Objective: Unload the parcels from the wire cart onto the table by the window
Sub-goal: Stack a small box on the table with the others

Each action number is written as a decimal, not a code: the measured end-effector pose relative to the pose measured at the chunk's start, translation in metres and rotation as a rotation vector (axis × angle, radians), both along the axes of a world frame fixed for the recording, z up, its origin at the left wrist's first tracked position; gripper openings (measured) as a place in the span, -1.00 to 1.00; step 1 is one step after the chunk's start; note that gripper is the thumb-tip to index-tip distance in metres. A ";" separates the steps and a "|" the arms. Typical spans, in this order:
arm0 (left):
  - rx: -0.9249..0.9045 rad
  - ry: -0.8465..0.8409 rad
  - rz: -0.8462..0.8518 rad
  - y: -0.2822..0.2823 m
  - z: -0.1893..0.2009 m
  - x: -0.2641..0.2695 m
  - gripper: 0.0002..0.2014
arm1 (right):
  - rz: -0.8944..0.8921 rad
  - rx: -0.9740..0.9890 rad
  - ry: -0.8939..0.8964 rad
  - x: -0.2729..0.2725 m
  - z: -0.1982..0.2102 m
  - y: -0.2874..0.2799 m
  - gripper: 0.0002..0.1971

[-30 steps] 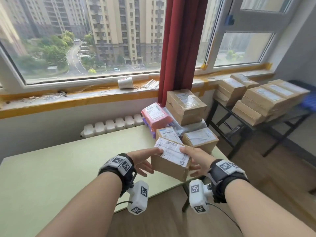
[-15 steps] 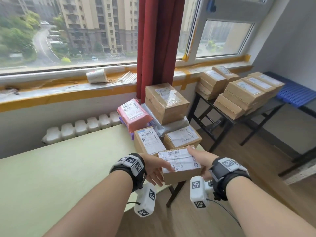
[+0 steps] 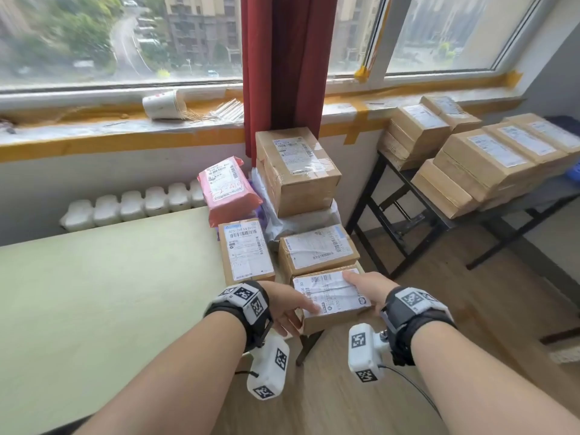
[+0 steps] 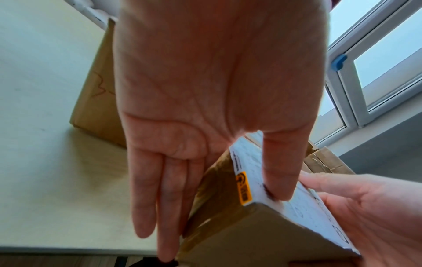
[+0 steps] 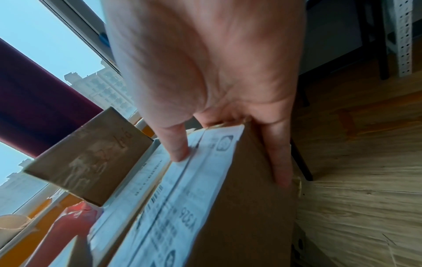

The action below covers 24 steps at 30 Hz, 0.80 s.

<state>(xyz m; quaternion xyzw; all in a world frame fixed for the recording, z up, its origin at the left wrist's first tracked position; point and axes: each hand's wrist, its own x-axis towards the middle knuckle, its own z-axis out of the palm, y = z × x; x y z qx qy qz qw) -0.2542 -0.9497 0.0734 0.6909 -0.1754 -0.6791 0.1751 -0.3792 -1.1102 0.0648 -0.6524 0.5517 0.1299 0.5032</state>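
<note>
Parcel [image 3: 332, 301] lowered to table [image 3: 110, 277] corner | both hands gripping | label "Y326"

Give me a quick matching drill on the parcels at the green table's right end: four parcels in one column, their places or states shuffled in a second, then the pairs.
Things
1. held box
2. pink mailer
3. big taped box
4. blue-label box

Places or states
A. topmost of the pile, in front of the red curtain
B. flat on the green table, left of the held box's neighbour
C. between the left hand and the right hand at the table's near right corner
D. leaning behind the blue-label box, near the radiator

Pairs: 1-C, 2-D, 3-A, 4-B
</note>
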 end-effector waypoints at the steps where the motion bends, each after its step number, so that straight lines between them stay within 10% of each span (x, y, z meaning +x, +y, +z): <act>1: -0.004 -0.003 0.022 -0.003 -0.003 -0.002 -0.33 | -0.004 0.018 -0.011 0.000 -0.004 -0.006 -0.60; 24: -0.028 -0.085 0.246 -0.009 -0.004 -0.003 -0.46 | 0.101 0.039 -0.045 0.012 -0.015 -0.024 -0.51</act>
